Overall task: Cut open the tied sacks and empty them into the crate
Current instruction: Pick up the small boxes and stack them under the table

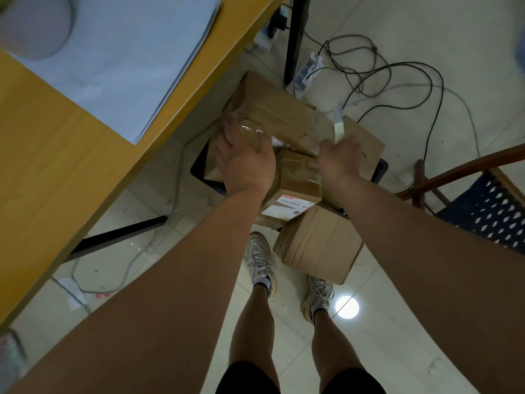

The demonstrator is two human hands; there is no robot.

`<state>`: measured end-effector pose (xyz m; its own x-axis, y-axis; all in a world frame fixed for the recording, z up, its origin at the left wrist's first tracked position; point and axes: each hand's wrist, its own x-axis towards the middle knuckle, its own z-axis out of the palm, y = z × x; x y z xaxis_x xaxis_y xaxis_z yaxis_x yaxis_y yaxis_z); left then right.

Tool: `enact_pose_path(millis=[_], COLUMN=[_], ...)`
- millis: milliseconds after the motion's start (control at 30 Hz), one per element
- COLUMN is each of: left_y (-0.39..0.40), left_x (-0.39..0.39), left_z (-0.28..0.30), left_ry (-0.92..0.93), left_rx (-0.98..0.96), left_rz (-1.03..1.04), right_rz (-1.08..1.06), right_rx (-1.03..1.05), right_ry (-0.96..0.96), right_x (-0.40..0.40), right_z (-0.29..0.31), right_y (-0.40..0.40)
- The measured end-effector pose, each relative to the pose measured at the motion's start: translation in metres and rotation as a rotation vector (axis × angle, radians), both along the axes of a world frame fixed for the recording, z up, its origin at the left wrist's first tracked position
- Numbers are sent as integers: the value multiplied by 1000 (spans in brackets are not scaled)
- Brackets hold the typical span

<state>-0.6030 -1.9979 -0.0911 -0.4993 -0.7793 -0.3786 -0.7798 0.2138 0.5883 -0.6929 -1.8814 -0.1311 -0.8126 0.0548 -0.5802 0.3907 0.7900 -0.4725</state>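
Note:
A large taped cardboard box [278, 115] lies on top of a pile of parcels on the floor. My left hand [244, 155] rests on its near left corner, fingers spread over the clear tape. My right hand [339, 157] grips a pale-handled knife [338, 123], its blade pointing up and away above the box's right half. Under the big box sits a smaller taped parcel [298, 180] with a red-and-white shipping label. A dark crate or base [200, 169] shows beneath the pile; most of it is hidden.
Another cardboard box [318, 245] stands by my feet. A yellow wooden table [56, 143] with a blue sheet fills the left. Power strips [306, 72] and tangled cables cover the floor behind. A wooden chair [468, 194] stands at the right.

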Motion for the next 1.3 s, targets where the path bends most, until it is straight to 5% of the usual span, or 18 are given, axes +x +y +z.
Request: enact_pose_path(millis=[600,1300], left_y=[58,72], left_x=[18,37], left_z=[45,194], left_ry=[-65,59], left_rx=[72,159], left_rz=[-112,-76], right_rz=[115,190], right_rx=[-241,-455], right_ry=[-130,-124], right_x=[40,62], right_z=[47,227], right_y=[35,35])
